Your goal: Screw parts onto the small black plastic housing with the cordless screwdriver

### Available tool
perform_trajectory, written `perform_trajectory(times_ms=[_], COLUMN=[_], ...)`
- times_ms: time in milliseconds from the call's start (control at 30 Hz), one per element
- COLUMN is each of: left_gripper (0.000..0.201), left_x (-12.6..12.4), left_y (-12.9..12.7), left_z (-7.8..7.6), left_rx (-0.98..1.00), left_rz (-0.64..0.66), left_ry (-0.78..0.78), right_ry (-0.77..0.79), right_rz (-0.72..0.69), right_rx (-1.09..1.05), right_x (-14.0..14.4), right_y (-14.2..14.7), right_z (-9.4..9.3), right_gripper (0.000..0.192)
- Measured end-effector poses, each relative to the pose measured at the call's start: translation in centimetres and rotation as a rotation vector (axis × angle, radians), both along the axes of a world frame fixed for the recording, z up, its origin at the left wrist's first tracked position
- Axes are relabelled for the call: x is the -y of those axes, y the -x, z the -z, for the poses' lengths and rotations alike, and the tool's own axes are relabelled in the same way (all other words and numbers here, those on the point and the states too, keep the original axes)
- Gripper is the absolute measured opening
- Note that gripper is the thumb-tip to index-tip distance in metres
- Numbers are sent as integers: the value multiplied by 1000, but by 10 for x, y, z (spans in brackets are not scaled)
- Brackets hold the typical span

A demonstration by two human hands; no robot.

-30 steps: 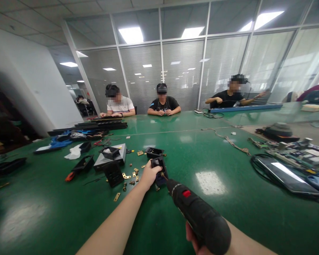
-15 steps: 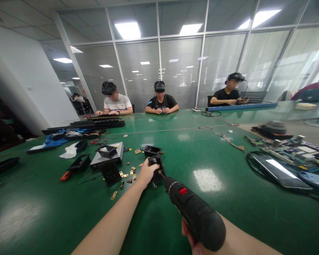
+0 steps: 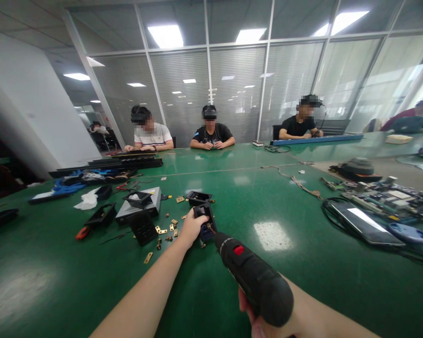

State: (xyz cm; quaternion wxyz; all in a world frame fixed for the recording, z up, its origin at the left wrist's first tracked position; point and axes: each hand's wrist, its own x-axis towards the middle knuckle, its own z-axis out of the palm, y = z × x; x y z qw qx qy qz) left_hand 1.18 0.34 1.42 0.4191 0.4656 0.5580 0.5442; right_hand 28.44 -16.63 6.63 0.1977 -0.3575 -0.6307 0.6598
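My left hand (image 3: 191,228) is closed around a small black box (image 3: 205,220), holding it down on the green tabletop (image 3: 303,263) roughly midway between the near edge and the far one. My right hand (image 3: 264,319), at the near edge, is wrapped around the grip of a black power screwdriver (image 3: 248,274); only its fingers show behind the handle. The screwdriver's long axis runs from the near edge up and leftward, its bit pointing into the open side of the box. It has a red switch, and white lettering rings its nose, too small to read. Brass hinges (image 3: 161,230) lie scattered just left of the box, a second black box (image 3: 198,197) just beyond it. A tablet (image 3: 364,223) rests toward the right edge.
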Motion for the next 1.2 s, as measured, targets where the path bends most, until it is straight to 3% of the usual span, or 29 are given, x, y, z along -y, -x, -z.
perform_trajectory(times_ms=[333, 633, 967, 1100, 1200], left_gripper=[44, 44, 44, 44, 44], left_x=[-1, -2, 0, -1, -1], left_y=[1, 1, 1, 1, 2], left_z=[3, 3, 3, 3, 4], left_rx=[3, 25, 17, 9, 15], left_rz=[6, 9, 8, 13, 10], left_ry=[12, 20, 18, 23, 21], right_ry=[53, 15, 60, -7, 38], right_rz=[-24, -14, -25, -6, 8], right_rx=[-96, -72, -109, -104, -63], right_x=[-2, -3, -5, -6, -6], right_y=[-7, -5, -7, -7, -6], right_z=[13, 6, 14, 11, 7], right_gripper=[50, 44, 55, 55, 56])
